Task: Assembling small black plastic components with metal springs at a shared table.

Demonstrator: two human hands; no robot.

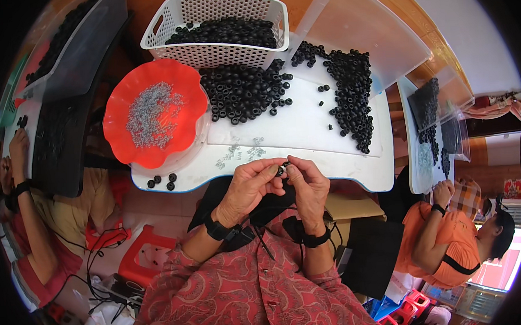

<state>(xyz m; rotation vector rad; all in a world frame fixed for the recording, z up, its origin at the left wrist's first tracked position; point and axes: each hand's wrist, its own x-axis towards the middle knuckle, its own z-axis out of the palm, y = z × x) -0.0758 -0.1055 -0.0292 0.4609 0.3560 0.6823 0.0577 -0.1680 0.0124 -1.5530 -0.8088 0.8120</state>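
Just past the table's near edge, my left hand (251, 185) pinches a small black ring-shaped part (280, 171) between thumb and fingertips. The fingertips of my right hand (309, 186) are closed against the same part; any smaller piece there is hidden. Beyond my hands, tiny clear pieces (237, 156) lie scattered on the white table (331, 174). To the left, a red wavy-rimmed dish (116, 131) holds many small greyish clear pieces (154, 115). A heap of black ring-shaped parts (243, 93) sits beyond, and a band of smaller black parts (352, 100) runs down the right.
A white perforated basket (218, 50) of black parts stands at the back. A translucent plastic panel (365, 33) rises at back right. Several black rings (161, 182) lie by the left front edge. Co-workers sit left and right; a red stool (142, 257) stands below left.
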